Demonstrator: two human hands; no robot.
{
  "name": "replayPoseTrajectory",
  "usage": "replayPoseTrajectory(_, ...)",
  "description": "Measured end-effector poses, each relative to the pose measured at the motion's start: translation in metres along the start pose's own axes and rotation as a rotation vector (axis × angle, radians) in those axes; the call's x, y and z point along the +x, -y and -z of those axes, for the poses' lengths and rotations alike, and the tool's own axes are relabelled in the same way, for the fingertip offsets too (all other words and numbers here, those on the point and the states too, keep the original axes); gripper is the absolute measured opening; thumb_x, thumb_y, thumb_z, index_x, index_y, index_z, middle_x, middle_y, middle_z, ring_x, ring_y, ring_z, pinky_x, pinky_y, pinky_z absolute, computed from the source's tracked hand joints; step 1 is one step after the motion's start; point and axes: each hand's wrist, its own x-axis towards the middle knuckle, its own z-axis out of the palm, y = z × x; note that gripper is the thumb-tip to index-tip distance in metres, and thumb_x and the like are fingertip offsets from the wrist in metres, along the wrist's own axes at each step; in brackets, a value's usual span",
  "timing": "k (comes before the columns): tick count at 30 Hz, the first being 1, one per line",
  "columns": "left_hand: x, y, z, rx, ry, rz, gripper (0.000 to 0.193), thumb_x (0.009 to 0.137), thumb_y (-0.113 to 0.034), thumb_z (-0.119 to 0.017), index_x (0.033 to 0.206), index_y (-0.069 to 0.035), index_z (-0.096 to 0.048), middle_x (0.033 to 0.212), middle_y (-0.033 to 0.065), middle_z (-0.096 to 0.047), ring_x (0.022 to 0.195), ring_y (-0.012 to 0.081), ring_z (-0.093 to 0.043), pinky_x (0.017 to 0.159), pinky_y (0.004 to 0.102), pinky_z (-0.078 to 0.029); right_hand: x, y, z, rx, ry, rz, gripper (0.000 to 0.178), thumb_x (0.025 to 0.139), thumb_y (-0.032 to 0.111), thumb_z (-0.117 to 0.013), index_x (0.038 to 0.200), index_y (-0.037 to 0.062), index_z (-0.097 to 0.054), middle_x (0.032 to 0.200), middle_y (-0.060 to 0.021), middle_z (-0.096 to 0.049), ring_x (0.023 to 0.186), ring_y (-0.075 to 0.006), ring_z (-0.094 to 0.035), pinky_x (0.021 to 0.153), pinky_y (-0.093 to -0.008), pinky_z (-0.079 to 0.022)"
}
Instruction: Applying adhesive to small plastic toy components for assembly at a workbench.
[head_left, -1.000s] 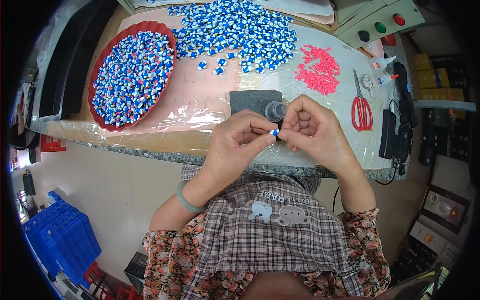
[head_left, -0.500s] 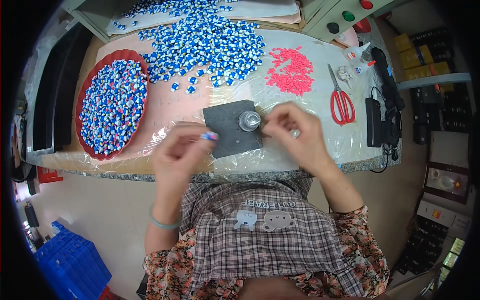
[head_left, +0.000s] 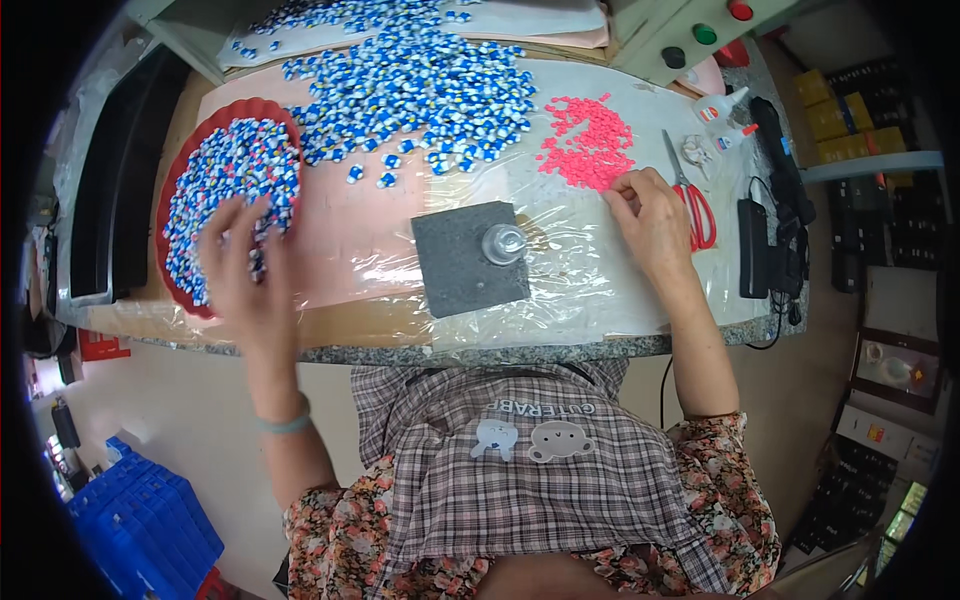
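Note:
My left hand (head_left: pixel 245 275), smeared by motion, hovers over the right side of a red scalloped dish (head_left: pixel 166 205). Its fingers are apart and I see nothing held in them. The dish is heaped with small blue-and-white pieces (head_left: pixel 215 165), some showing pink bits. My right hand (head_left: pixel 650 225) has thumb and forefinger pinched together at the near right edge of a patch of tiny pink pieces (head_left: pixel 590 135). Whatever lies in that pinch is too small to make out. Between my hands, a small clear glass container (head_left: pixel 503 243) stands on a dark grey square slab (head_left: pixel 455 265).
A broad pile of blue-and-white pieces (head_left: pixel 410 100) covers the far middle of the table. Red-handled scissors (head_left: pixel 703 220) lie just beyond my right hand. White glue bottles (head_left: pixel 718 105) and a black power adapter (head_left: pixel 752 250) sit at the right. The stone table edge (head_left: pixel 480 353) runs nearest me.
My left hand has moved left from beside the slab to the dish, and the blue, white and pink piece it held no longer shows. My right hand has gone from the glass to the pink pieces.

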Motion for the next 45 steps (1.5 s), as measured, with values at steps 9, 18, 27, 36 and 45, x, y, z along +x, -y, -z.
replayPoseTrajectory(9, 0.002, -0.042, -0.074, -0.239, 0.174, -0.138, 0.031, 0.077, 0.007, -0.060, 0.106, 0.000, -0.060, 0.108, 0.0155, -0.055, 0.097, 0.0324, -0.055, 0.081, 0.0422, -0.047, -0.002, 0.007, 0.000, -0.081, 0.005, -0.010, 0.012, 0.077, 0.009, -0.069, 0.075, 0.0028, -0.059, 0.074, -0.0089, -0.063, 0.062, -0.0263, -0.063, 0.056, -0.0390, -0.049)
replayPoseTrajectory(18, 0.013, -0.036, -0.090, -0.189, 0.250, -0.176, 0.012, 0.080, -0.001, -0.062, 0.092, -0.005, -0.061, 0.092, 0.0111, -0.059, 0.088, 0.0305, -0.058, 0.074, 0.0405, -0.048, 0.003, 0.011, 0.014, 0.156, 0.149, 0.015, 0.011, 0.079, 0.006, -0.068, 0.088, -0.0004, -0.065, 0.081, -0.0153, -0.065, 0.074, -0.0312, -0.064, 0.066, -0.0386, -0.050)
replayPoseTrajectory(27, 0.008, -0.039, -0.075, -0.387, 0.290, 0.032, 0.020, 0.081, 0.003, -0.062, 0.100, -0.002, -0.065, 0.091, 0.0112, -0.059, 0.073, 0.0244, -0.060, 0.063, 0.0337, -0.049, 0.006, 0.003, 0.011, 0.136, 0.098, 0.165, 0.009, 0.081, -0.002, -0.062, 0.089, 0.0006, -0.065, 0.089, -0.0131, -0.063, 0.080, -0.0313, -0.064, 0.071, -0.0386, -0.051)
replayPoseTrajectory(36, -0.011, -0.044, -0.056, -0.720, 0.349, 0.261, 0.017, 0.085, 0.005, -0.062, 0.101, 0.001, -0.066, 0.098, 0.0086, -0.060, 0.081, 0.0157, -0.064, 0.070, 0.0250, -0.053, 0.003, 0.006, 0.009, 0.139, 0.116, 0.142, 0.009, 0.079, 0.002, -0.067, 0.087, 0.0021, -0.064, 0.087, -0.0114, -0.063, 0.075, -0.0291, -0.065, 0.067, -0.0384, -0.052)
replayPoseTrajectory(45, -0.020, -0.044, -0.054, -0.772, 0.373, 0.287, 0.017, 0.086, 0.005, -0.061, 0.102, 0.001, -0.066, 0.101, 0.0079, -0.060, 0.082, 0.0146, -0.064, 0.071, 0.0243, -0.053, 0.004, 0.006, -0.004, 0.056, 0.096, 0.108, 0.010, 0.078, 0.004, -0.068, 0.087, 0.0038, -0.064, 0.086, -0.0112, -0.063, 0.072, -0.0295, -0.065, 0.065, -0.0393, -0.052)
